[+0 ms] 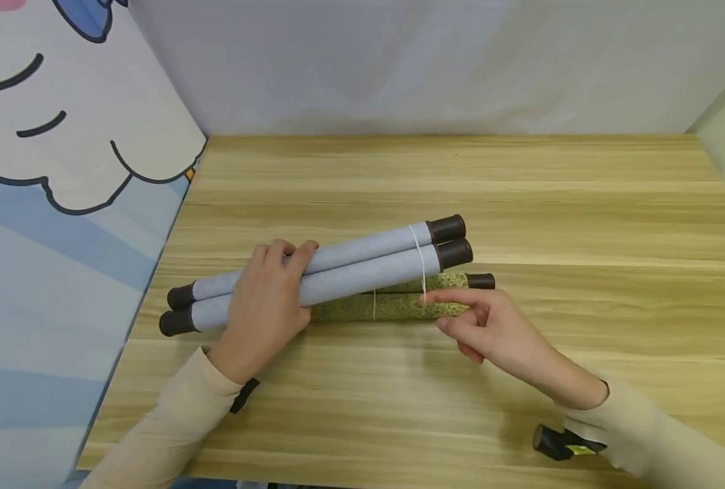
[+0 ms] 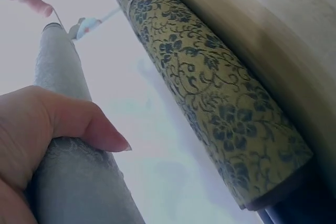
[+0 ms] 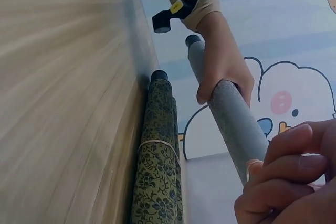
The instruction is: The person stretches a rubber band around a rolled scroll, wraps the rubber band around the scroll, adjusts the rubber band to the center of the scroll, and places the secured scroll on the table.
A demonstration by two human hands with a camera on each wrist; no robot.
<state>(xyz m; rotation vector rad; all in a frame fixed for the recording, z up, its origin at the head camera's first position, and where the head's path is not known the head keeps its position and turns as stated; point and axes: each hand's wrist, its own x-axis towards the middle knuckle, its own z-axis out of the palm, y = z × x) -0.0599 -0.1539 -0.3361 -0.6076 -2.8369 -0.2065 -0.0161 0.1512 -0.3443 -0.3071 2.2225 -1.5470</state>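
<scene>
My left hand [image 1: 267, 305] grips a pale blue-grey scroll [image 1: 368, 277], rolled as two parallel tubes with dark end caps, left of its middle. It is held above the table, tilted up to the right. Near its right end runs a thin white elastic band [image 1: 419, 251]. The index finger of my right hand [image 1: 493, 327] hooks this band and stretches it off the tubes towards me; the thumb stays apart below. Beneath lies a second scroll [image 1: 399, 309], yellow-green with dark flowers in the left wrist view, with its own white band [image 1: 374, 305]. The pale scroll partly covers it.
Both scrolls are over a wood-grain table [image 1: 362, 407]. A white curtain-like backdrop [image 1: 436, 68] stands behind the far edge. On the left is a cartoon-printed panel [image 1: 26, 285]. Each wrist wears a small black camera mount [image 1: 552, 443].
</scene>
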